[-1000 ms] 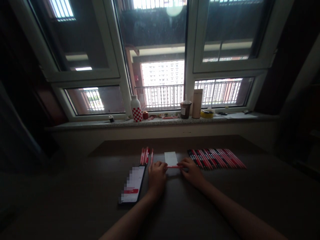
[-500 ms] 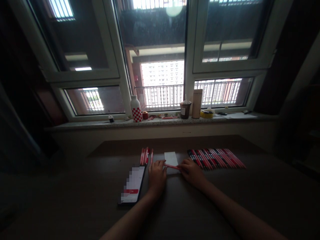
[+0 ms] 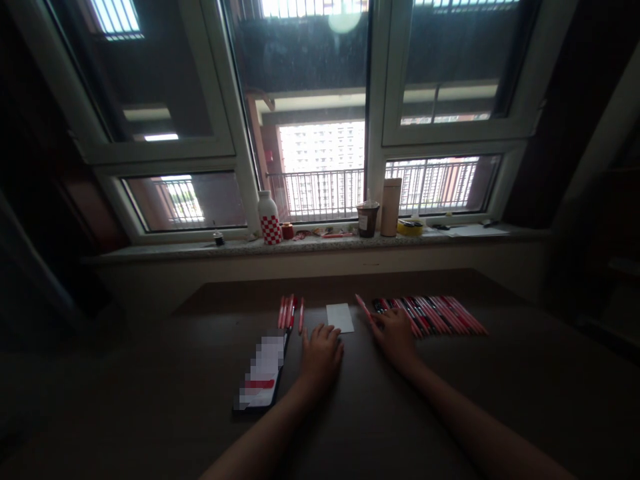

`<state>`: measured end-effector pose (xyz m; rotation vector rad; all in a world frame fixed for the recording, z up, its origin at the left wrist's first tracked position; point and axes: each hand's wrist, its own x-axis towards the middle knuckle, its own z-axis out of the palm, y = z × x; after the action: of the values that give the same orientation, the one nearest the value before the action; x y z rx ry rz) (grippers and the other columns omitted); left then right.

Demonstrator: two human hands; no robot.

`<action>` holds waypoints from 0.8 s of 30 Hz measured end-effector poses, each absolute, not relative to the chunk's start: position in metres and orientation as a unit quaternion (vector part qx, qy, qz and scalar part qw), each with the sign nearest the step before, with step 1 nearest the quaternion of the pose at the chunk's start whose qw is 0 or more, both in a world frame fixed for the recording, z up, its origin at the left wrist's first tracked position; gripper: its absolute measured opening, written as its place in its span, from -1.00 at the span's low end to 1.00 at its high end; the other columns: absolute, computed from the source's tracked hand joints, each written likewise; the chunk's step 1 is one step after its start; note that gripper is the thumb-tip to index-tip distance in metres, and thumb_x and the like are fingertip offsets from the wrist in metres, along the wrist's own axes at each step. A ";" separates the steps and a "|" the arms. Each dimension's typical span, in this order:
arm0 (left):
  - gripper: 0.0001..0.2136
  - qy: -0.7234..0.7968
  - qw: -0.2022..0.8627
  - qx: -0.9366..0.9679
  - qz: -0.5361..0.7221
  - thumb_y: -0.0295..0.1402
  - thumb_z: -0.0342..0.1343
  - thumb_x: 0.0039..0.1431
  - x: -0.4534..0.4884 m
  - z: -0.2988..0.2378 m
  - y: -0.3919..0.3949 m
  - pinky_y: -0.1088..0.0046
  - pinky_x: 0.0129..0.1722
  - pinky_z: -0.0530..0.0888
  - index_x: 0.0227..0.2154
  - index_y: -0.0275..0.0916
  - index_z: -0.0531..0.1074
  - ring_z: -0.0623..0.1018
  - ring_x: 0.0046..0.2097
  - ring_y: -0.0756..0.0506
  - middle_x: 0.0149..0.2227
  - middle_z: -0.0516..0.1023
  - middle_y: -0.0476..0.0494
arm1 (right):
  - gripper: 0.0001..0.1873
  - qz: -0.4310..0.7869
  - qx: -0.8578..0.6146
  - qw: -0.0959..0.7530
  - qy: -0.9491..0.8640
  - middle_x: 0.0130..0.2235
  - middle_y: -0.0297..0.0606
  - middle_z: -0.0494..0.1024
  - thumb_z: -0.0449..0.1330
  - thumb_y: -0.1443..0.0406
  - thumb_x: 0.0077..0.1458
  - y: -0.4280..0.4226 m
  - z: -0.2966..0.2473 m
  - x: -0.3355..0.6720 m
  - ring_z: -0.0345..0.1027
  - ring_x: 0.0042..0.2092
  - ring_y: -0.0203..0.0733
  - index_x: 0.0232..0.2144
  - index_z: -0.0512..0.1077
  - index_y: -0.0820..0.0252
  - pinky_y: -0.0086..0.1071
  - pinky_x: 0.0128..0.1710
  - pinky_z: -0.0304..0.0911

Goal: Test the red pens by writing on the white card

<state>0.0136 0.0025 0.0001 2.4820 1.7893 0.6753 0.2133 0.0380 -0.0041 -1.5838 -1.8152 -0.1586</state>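
A slim pinkish-red pen (image 3: pixel 363 307) slants up and to the left from my right hand (image 3: pixel 395 335), whose thumb and fingers are closed on its lower end. That hand lies at the left end of a long row of red and black pens (image 3: pixel 440 315). My left hand (image 3: pixel 321 351) rests palm down on the table, fingers apart and holding nothing. Its fingertips are close to the lower edge of a small white paper (image 3: pixel 341 318). Left of it, a single pinkish-red pen (image 3: pixel 301 316) lies beside a small group of similar pens (image 3: pixel 287 311).
A phone (image 3: pixel 263 373) with a lit, partly blurred screen lies on the dark table (image 3: pixel 370 413), left of my left hand. On the windowsill (image 3: pixel 320 246) stand a checkered bottle (image 3: pixel 271 223), a drink cup (image 3: pixel 367 220), a tall tan flask (image 3: pixel 391 208) and a yellow roll (image 3: pixel 410 229).
My left hand has let go of the pen and opened. The right hand has moved to the right with the pen, which has turned from lying crosswise to pointing away from me.
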 end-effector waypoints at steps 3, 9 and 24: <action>-0.71 0.555 0.014 0.807 0.204 -0.32 -0.07 0.25 0.013 0.000 0.003 -0.14 0.23 0.01 -0.01 -0.10 0.39 0.29 0.20 -0.20 0.10 0.43 -0.12 | -0.74 -0.067 -0.645 0.334 -0.685 -0.24 -0.18 0.55 0.11 0.28 0.14 0.038 -0.002 0.214 0.20 -0.08 -0.02 -0.18 0.55 0.13 -0.23 -0.06 0.07; -0.74 0.548 0.022 0.811 0.206 -0.30 -0.07 0.25 0.012 -0.002 0.004 -0.18 0.23 -0.02 -0.05 -0.05 0.41 0.28 0.21 -0.21 0.10 0.44 -0.09 | -0.74 -0.072 -0.676 0.287 -0.675 -0.18 -0.16 0.55 0.10 0.28 0.13 0.039 -0.002 0.213 0.17 -0.03 0.01 -0.19 0.55 0.11 -0.20 -0.06 0.01; -0.74 0.549 0.023 0.808 0.216 -0.34 -0.05 0.24 0.012 -0.003 0.004 -0.15 0.22 0.02 -0.06 -0.07 0.42 0.30 0.19 -0.19 0.09 0.44 -0.09 | -0.78 -0.106 -0.671 0.277 -0.680 -0.21 -0.01 0.53 0.09 0.32 0.09 0.036 0.001 0.212 0.19 -0.05 0.13 -0.31 0.54 0.19 -0.07 -0.08 0.00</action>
<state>0.0125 0.0043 -0.0030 2.4996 1.6980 0.6674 0.2123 0.0363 0.0009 -1.8014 -1.8258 -0.2840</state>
